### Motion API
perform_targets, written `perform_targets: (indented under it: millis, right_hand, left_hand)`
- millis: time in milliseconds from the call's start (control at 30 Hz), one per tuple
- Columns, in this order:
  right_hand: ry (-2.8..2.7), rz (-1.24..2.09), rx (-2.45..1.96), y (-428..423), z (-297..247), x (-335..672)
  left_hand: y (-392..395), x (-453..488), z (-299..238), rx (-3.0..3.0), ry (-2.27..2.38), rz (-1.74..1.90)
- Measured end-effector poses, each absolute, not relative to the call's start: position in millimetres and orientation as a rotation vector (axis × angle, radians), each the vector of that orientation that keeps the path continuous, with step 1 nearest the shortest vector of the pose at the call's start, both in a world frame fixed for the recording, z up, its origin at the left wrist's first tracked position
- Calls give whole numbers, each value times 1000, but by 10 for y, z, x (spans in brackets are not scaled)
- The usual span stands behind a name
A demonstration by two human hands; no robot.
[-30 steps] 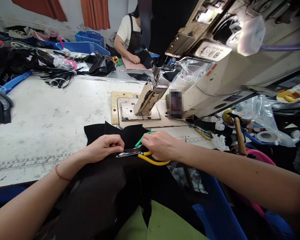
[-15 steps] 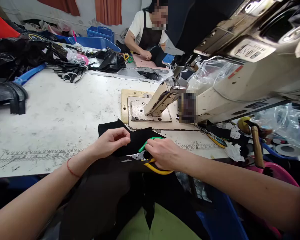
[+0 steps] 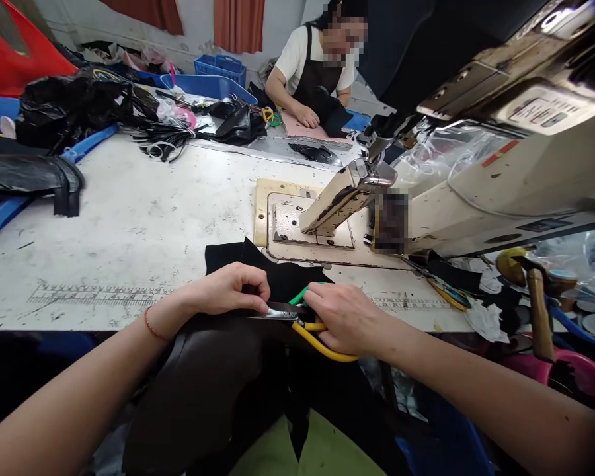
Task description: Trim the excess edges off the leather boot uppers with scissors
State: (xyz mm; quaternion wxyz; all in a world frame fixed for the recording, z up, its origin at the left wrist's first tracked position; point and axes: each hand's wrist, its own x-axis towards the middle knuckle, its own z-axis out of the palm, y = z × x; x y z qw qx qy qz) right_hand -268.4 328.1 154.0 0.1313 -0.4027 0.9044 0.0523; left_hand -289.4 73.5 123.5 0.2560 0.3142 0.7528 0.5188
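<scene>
My right hand (image 3: 344, 317) is closed round scissors (image 3: 283, 314) with one green and one yellow handle; their metal blades point left. Thumb and fingers of my left hand (image 3: 233, 289) pinch the near edge of a black fabric piece (image 3: 295, 277), close beside the blades. A narrow dark strip runs from those fingertips along the scissors. The fabric lies over the table's front edge, and its lower part merges with the dark material (image 3: 203, 390) over my lap. Whether the blades are apart cannot be made out.
A post-bed sewing machine (image 3: 350, 192) stands just beyond my hands. To the right lie another pair of scissors (image 3: 446, 294) and a wooden-handled tool (image 3: 540, 317). Black strips (image 3: 163, 142) and plastic bags are at the back left. A co-worker (image 3: 310, 86) sits across the table.
My left hand has come down to the blades and now pinches the fabric edge there. The scissors have turned slightly in my right hand. The whole view has shifted a little to the left.
</scene>
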Motion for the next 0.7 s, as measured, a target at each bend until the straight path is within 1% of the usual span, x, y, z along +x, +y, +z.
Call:
perform_targets:
  millis: [467, 600, 700]
  right_hand:
    - [2550, 267, -1172, 3008, 1643, -2697]
    - [2519, 324, -1191, 2885, 1707, -2724]
    - [2540, 319, -1212, 2850, 1705, -2732]
  left_hand:
    - [795, -2846, 1269, 644, 2060, 1685]
    - [832, -2867, 1277, 591, 2147, 1706]
    - [753, -2824, 1315, 444, 2342, 1720]
